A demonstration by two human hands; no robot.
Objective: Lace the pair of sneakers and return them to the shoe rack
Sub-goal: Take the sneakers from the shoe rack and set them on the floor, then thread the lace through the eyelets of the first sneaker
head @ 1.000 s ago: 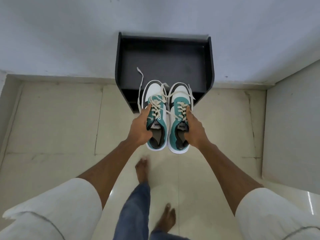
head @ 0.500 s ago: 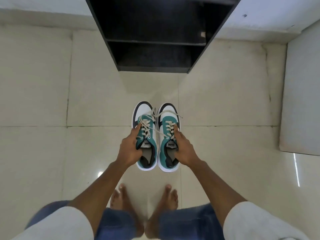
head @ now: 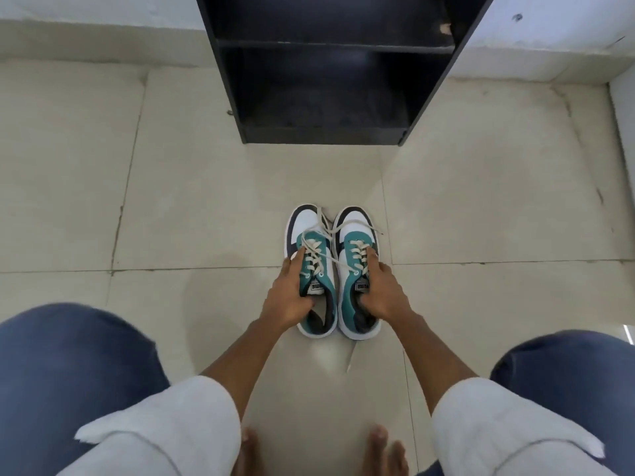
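Note:
Two teal, white and black sneakers with cream laces sit side by side, toes pointing at the black shoe rack point(head: 429, 77). My left hand point(head: 287, 298) grips the left sneaker point(head: 305, 242) at its tongue and collar. My right hand point(head: 383, 295) grips the right sneaker point(head: 357, 242) the same way. Both shoes are low over the tiled floor, a short way in front of the rack's bottom shelf; I cannot tell whether they touch the floor. Loose lace ends trail over the toes.
The rack stands against a white wall point(head: 86, 8) and shows two dark open shelves. Beige floor tiles point(head: 189, 187) surround it. A white panel point(head: 625, 108) rises at the far right. My bent knees in blue trousers and my bare toes fill the bottom.
I have crouched down, bringing the pair of sneakers lower toward the floor in front of the rack. The rack now looms larger and my knees have come into view.

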